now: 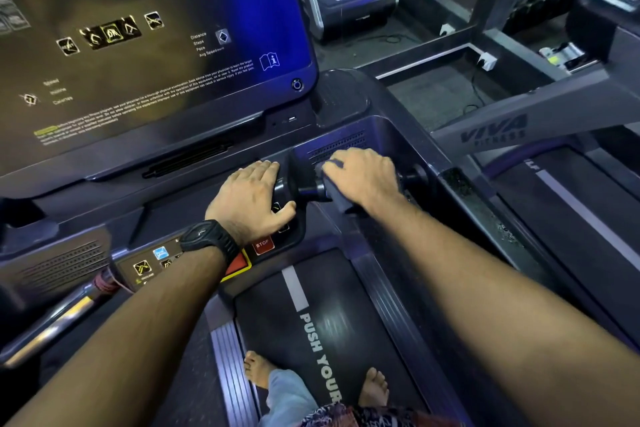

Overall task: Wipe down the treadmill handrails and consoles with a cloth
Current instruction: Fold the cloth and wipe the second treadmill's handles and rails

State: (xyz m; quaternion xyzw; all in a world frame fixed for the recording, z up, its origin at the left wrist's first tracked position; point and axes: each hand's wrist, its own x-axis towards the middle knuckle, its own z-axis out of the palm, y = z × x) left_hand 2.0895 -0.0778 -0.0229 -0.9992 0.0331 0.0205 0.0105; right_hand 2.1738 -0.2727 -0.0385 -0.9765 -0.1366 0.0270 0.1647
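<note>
Cloth [331,164], dark, crumpled, gripped by right hand [363,177], left hand [250,199] flat on smooth console [162,208]

The left forearm [145,322] and the right forearm [485,270], both bare, reach forward from the bottom corners and draw together toward the middle. The left hand [249,199] lies palm down, fingers straight and close together pointing ahead, thumb spread out to the right. The right hand [362,177] sits near it, apart, knuckles up, its fingers curled downward round a dark cloth [334,192].
</note>
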